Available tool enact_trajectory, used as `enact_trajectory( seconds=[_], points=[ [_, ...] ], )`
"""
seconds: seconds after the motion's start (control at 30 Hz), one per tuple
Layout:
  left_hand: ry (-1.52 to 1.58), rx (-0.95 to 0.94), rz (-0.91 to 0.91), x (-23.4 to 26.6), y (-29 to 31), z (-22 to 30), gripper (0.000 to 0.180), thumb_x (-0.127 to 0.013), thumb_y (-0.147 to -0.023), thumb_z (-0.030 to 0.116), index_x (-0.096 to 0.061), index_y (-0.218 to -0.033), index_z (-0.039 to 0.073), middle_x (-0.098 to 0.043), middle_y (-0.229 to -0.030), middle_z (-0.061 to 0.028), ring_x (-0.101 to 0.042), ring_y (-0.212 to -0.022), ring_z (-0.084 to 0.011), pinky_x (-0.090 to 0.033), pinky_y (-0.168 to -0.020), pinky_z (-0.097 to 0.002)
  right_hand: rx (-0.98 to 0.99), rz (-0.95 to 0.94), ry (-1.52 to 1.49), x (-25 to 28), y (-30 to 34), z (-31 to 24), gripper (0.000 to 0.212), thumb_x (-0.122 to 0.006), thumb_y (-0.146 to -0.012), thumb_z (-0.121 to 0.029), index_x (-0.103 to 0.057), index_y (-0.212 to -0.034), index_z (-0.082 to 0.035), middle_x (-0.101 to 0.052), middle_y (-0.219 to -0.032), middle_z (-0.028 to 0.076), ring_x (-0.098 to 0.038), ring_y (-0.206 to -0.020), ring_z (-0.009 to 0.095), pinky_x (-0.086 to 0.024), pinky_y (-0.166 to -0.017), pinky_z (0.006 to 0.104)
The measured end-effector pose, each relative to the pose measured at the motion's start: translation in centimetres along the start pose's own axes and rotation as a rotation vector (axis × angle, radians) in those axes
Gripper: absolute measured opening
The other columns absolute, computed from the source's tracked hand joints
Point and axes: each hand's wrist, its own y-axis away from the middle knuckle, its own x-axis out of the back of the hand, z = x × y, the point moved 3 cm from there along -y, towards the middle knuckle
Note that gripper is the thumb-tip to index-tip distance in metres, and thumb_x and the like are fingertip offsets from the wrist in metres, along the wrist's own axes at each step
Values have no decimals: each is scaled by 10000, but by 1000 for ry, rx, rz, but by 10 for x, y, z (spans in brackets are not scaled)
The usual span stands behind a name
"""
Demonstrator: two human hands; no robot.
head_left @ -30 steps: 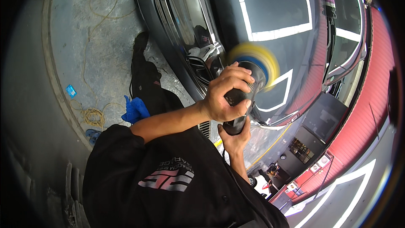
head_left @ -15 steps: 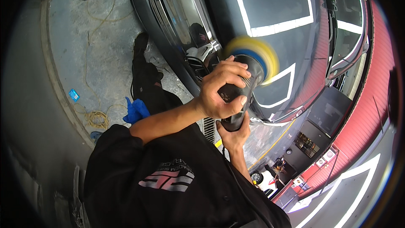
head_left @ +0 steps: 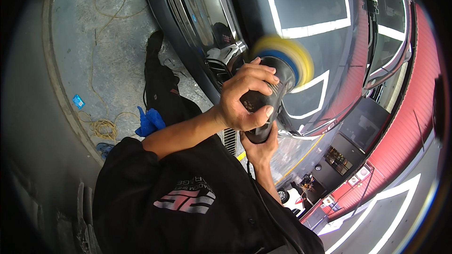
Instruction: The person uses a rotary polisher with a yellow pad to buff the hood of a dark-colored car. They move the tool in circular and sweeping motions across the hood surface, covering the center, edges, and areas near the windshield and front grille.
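A black handheld polishing machine [head_left: 263, 99] is held against the glossy dark hood of a car [head_left: 301, 14]. Its round yellow foam pad [head_left: 287, 56], blurred as if spinning, has a blue backing layer and lies flat against the paint. The machine's body angles down toward the person.

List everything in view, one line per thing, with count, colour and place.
polisher: one, black, gripped in both hands against the car
polishing pad: one, yellow and blue, blurred, on the car's glossy panel
car: one, dark and glossy, upper middle, mirroring white lines and a red building
cable: one, yellowish, coiled on the concrete floor at left
cloth: one, blue, by the person's leg
floor: grey concrete, upper left
left hand: one, on top of the polisher
right hand: one, under the polisher's rear end
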Motion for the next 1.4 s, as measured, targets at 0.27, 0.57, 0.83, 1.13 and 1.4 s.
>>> enact_trajectory(
  seconds=[0.27, 0.57, 0.83, 1.13, 1.4],
  points=[
    [11, 5, 0, -2, 1, 1, 276, -716, -751, 183, -597, -954, 39, -697, -1094, -191, -643, -1143, -364, -378, -1119, -571, 8, -14, 5, -1, 2, 6, 896, -917, -651, -216, -469, -1393, 11, -692, -1135, 219, -715, -1006, 318, -562, -885, 403],
    [19, 8, -13, -3, 1, 4, 290, -720, -730, 182, -604, -959, 46, -697, -1094, -189, -648, -1142, -358, -378, -1123, -556, 4, -8, 4, 0, 8, 12, 904, -913, -646, -201, -467, -1402, 18, -689, -1139, 216, -713, -1009, 312, -557, -889, 394],
    [69, 17, -14, -15, 4, 8, 287, -732, -702, 171, -620, -944, 64, -698, -1104, -172, -653, -1141, -357, -381, -1121, -579, -15, -2, -12, 8, 13, 11, 874, -897, -646, -185, -480, -1385, 25, -690, -1116, 191, -707, -988, 285, -550, -874, 380],
    [58, 9, 3, -9, 2, 4, 294, -739, -701, 179, -621, -943, 62, -698, -1109, -171, -650, -1145, -362, -383, -1120, -587, -16, -9, 15, 6, 6, 4, 872, -897, -643, -187, -487, -1381, 30, -694, -1112, 196, -704, -986, 284, -546, -872, 379],
    [57, 1, 13, -7, 1, 2, 291, -743, -702, 179, -621, -940, 63, -698, -1109, -167, -654, -1139, -360, -381, -1123, -579, -4, -9, 19, 4, 2, 9, 889, -905, -640, -199, -480, -1381, 45, -692, -1111, 199, -702, -984, 291, -545, -871, 385]
  ],
)
